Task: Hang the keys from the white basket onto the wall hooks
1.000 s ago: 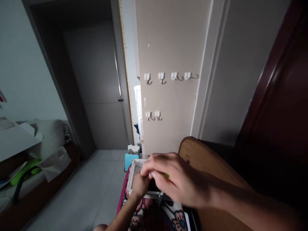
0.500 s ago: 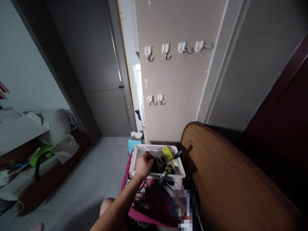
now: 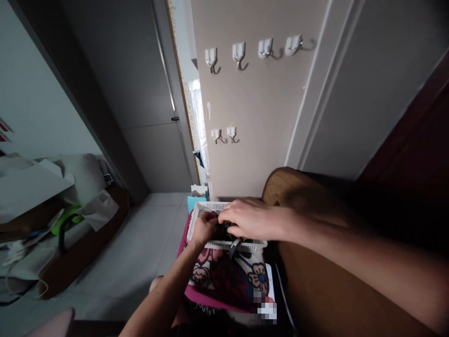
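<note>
Dark small jumbled items (image 3: 221, 232) flanked inside white slotted plastic basket (image 3: 214, 244) by left hand (image 3: 205, 229) and right hand (image 3: 247, 218), both curled; anything pinched cannot be told.

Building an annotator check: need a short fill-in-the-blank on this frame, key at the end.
1. The left hand and right hand are both at a ____ slotted basket.
2. The fabric under the basket is printed with ____.
3. The upper row of wall hooks numbers ____.
4. The lower row of hooks numbers ____.

Missing words: white; flowers; four; two.
</note>
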### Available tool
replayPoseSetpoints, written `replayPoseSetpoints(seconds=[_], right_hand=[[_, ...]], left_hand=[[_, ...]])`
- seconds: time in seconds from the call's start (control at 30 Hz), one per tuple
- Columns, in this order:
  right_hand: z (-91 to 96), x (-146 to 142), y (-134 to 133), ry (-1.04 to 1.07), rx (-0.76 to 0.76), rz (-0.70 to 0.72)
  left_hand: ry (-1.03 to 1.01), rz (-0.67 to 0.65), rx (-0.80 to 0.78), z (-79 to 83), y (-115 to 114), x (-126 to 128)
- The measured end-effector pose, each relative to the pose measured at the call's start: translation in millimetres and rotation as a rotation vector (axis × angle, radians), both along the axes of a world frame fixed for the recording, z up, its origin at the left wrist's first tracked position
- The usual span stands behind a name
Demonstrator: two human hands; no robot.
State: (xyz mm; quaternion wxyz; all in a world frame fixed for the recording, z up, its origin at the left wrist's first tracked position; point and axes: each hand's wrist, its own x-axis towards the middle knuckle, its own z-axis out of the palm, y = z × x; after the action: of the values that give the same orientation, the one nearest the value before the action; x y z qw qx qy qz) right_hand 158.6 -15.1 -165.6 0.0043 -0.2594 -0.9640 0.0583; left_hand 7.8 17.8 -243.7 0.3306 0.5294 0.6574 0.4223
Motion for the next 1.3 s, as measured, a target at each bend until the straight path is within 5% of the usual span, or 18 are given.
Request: replayPoseSetpoints(seconds=[0.03, 0.1, 0.3, 0.5, 0.63, 0.8, 1.1, 1.3], right_hand=[[20.9, -4.6, 17.4, -0.080, 0.008, -0.072], [29.9, -9.1, 32.7, -0.232, -0.064, -0.079], [-24.9, -6.2, 27.8, -0.227, -0.049, -0.067], [-12.7, 1.1, 62.3, 0.092, -0.196, -0.281], [-5.5, 3.6, 72.5, 0.330, -0.316, -0.454], [-0.2, 4.9, 73.4, 0.502, -0.361, -0.494], [11.8, 8.2, 81.1, 0.763, -0.427, -0.562], [41.2, 11.8, 83.7, 0.968, -0.468, -0.598]], left_hand=[[-0.036, -0.001, 0.014, -1.9, 1.0, -1.4], [-0.119, -0.004, 0.033, -6.4, 2.8, -3.7], [-0.233, -0.019, 0.107, -11.6, 2.7, -5.6], [-0.302, -0.086, 0.163, -1.4, 2.0, -3.0], [-0.319, -0.155, 0.210, 16.3, 10.8, 4.5], [-0.443, -0.248, 0.249, 46.1, 21.5, 21.8], [-0.590, -0.157, 0.280, 72.4, 37.0, 42.4], [-0.563, -0.199, 0.300, 109.5, 50.4, 45.4]])
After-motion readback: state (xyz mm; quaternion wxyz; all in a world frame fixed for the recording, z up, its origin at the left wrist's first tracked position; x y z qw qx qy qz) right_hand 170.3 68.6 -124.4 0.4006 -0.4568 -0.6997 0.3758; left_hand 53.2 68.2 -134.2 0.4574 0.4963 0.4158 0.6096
